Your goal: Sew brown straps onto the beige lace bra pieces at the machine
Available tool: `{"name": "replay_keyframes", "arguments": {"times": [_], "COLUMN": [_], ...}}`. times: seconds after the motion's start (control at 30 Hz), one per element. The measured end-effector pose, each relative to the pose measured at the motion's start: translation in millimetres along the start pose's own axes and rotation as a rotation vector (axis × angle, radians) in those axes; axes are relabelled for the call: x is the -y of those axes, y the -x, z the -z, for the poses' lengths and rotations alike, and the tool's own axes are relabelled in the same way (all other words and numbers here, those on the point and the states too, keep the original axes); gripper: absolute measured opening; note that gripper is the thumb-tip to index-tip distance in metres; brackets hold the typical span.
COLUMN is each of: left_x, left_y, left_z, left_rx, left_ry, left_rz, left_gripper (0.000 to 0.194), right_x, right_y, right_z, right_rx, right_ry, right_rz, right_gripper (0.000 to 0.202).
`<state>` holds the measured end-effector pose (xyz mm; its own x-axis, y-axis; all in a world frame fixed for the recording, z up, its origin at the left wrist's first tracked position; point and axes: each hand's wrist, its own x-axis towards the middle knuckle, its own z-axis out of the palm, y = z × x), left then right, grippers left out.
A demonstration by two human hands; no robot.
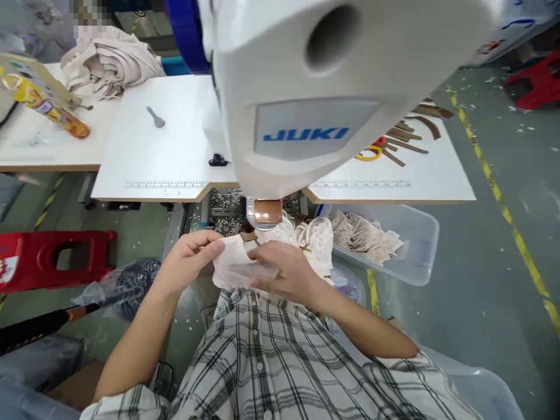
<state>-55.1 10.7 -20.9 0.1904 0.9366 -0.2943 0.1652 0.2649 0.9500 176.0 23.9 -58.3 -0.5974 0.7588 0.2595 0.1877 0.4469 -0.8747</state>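
Note:
A piece of pale fabric (234, 262) is stretched between my two hands, just in front of the sewing machine (301, 131). My left hand (192, 254) pinches its upper left edge between thumb and fingers. On the right side of the fabric, my right hand (289, 271) closes over it, slightly blurred, with some fingertips hidden. A short brown strip (248, 237) shows at the top of the fabric, below the machine's brown guard plate (268, 212). Cream lace pieces (319, 242) hang behind my right hand.
To the right, a clear plastic bin (424, 245) holds folded beige pieces. Brown strips (406, 137) and yellow-handled scissors (370, 154) lie on the white table (175, 151). At left are a drink bottle (48, 108), a fabric pile (109, 64) and a red stool (56, 254).

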Motion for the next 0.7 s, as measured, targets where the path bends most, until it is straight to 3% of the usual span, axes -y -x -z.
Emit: {"name": "replay_keyframes", "arguments": {"times": [0.1,0.2,0.27,0.33,0.37,0.43,0.53,0.6,0.7], "left_x": [3.6,17.4,32.5,48.1,54.8,64.9,74.8,83.5,107.5], "left_y": [12.0,12.5,9.5,5.7,3.5,-1.8,-13.8,-23.2,-35.9], "left_z": [15.5,19.8,15.0,4.4,-2.6,-18.3,-38.9,-45.8,-44.1], "left_rx": [0.035,0.045,-0.164,-0.431,-0.489,-0.402,-0.155,-0.114,-0.169], "left_ry": [-0.075,-0.191,-0.359,-0.503,-0.504,-0.323,0.119,0.257,0.231], "left_rz": [0.025,0.064,0.04,0.016,0.026,0.088,0.184,0.218,0.241], "left_gripper": [0.03,0.031,0.028,0.026,0.027,0.033,0.042,0.045,0.037], "right_x": [-11.8,-21.4,-26.5,-31.6,-34.6,-42.4,-58.6,-70.9,-87.7], "right_y": [-24.1,-35.5,-32.2,-22.5,-16.7,-5.9,3.6,5.7,7.9], "right_z": [-25.0,-51.1,-63.8,-71.6,-74.0,-77.6,-81.1,-81.7,-77.5], "right_rx": [0.073,-0.178,-0.379,-0.482,-0.512,-0.511,-0.363,-0.262,-0.198], "right_ry": [-0.432,-0.94,-1.027,-0.912,-0.803,-0.516,-0.074,0.075,0.134], "right_rz": [-0.222,-0.503,-0.6,-0.572,-0.53,-0.41,-0.191,-0.126,-0.162], "right_gripper": [0.051,0.04,0.03,0.024,0.021,0.012,0.011,0.016,0.012]}}
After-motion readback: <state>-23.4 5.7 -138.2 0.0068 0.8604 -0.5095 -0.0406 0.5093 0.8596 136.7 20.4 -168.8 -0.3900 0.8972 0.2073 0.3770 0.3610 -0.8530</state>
